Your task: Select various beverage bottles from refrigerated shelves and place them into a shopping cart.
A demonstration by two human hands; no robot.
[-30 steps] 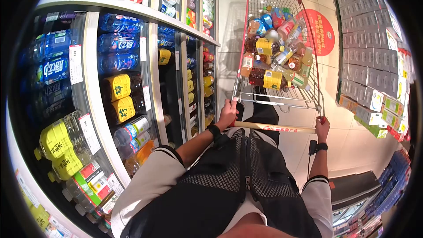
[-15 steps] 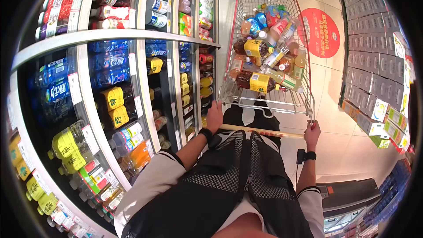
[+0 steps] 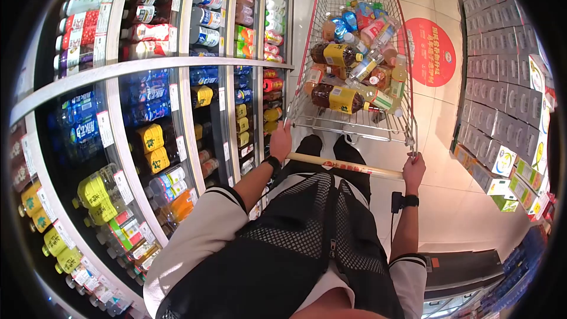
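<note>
A wire shopping cart [image 3: 316,15] with a red rim stands in front of my body. My left hand [image 3: 280,140] is closed around the left end of its pale handle bar [image 3: 342,165], close to the shelves. At the other end, my right hand [image 3: 414,170] wraps round the bar beside the metal frame. Many drink bottles lie jumbled in the basket, among them a dark bottle with a yellow label [image 3: 339,99], a similar dark bottle [image 3: 335,55] farther forward and a blue bottle [image 3: 349,20].
Shelves [image 3: 153,62] of bottled drinks run along my left. Stacked grey cartons [image 3: 493,85] line the right side. A round red floor sticker [image 3: 430,52] lies right of the cart on the tiles. Behind me at lower right is a dark, low fixture [image 3: 463,272].
The cart has rolled a little forward past the shelves and the floor sticker, which now appear lower. Both hands have kept their hold on the handle bar, now more visible between them.
</note>
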